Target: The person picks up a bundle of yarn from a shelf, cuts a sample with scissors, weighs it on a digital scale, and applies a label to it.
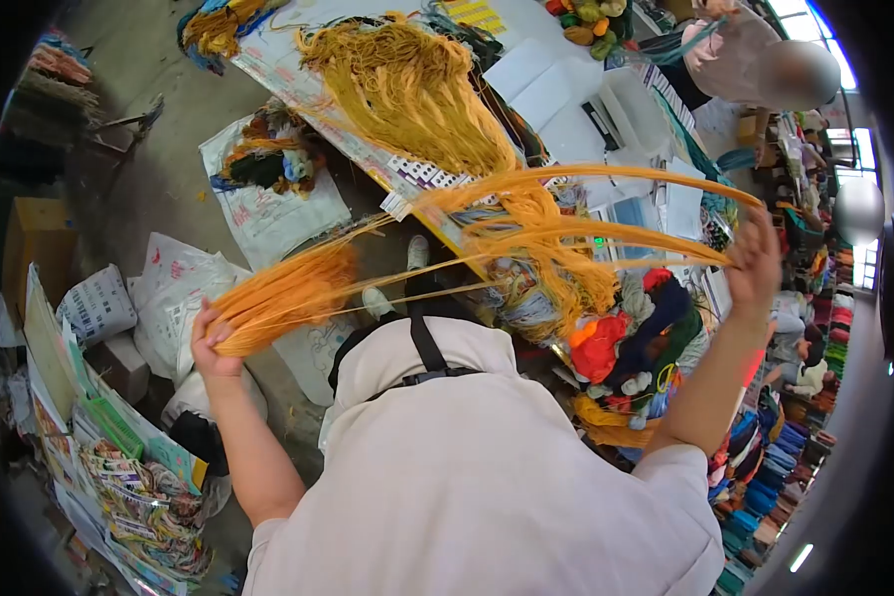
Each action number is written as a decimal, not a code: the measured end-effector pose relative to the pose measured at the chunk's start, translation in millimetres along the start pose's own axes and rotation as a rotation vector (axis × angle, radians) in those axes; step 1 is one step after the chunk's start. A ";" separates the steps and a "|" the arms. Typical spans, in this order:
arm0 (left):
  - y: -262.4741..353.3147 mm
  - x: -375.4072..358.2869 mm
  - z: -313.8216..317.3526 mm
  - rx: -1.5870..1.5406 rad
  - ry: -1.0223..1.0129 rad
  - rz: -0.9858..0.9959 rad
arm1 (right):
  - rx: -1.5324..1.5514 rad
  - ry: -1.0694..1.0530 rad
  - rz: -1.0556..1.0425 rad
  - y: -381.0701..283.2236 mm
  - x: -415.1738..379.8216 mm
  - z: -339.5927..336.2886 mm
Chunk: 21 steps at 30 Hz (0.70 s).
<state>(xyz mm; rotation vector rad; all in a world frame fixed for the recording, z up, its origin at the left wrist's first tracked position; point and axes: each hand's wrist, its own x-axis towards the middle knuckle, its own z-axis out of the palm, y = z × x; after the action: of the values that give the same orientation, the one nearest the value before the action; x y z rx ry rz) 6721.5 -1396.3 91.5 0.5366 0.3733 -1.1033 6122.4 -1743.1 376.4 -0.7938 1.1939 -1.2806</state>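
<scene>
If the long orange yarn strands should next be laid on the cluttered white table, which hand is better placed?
Probably the right hand: the long orange yarn strands it holds stretch over the white table. The left hand grips a dense orange yarn bundle above the grey floor.

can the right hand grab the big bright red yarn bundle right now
Probably not yet: the big bright red yarn bundle seems within reach, but the right hand holds long orange yarn strands.

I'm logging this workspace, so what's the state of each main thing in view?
Left hand: closed on orange yarn.
Right hand: gripping orange strands.
Orange yarn: bunched at left hand, strands stretched rightward.
Golden yarn: heaped loosely on the table.
White sheet: spread on floor beneath mixed yarn.
Cardboard box: cannot tell if open.
</scene>
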 end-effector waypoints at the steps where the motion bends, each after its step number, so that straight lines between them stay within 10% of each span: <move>1: 18.6 3.3 -17.9 -0.008 0.045 0.062 | 0.000 0.014 -0.051 -25.7 5.2 -29.4; 10: 186.2 31.6 -124.7 -0.105 0.109 0.383 | -0.021 -0.218 -0.233 -169.7 -20.1 -94.6; 16: 104.2 24.1 -49.9 0.063 -0.297 0.392 | -0.205 -0.065 -0.244 -127.1 -11.6 -34.4; 19: 51.3 13.8 7.3 0.247 0.024 0.637 | -0.135 -0.132 0.009 -61.3 44.7 -3.7; 21: 46.7 7.4 7.4 0.266 -0.289 0.510 | -0.142 -0.279 0.220 10.9 104.0 -4.8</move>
<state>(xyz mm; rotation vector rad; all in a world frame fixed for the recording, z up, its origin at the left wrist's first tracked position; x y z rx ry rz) 6767.3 -1389.9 103.8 0.6515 -0.1632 -0.7197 6108.9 -1841.3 342.7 -0.8857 1.1190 -0.8815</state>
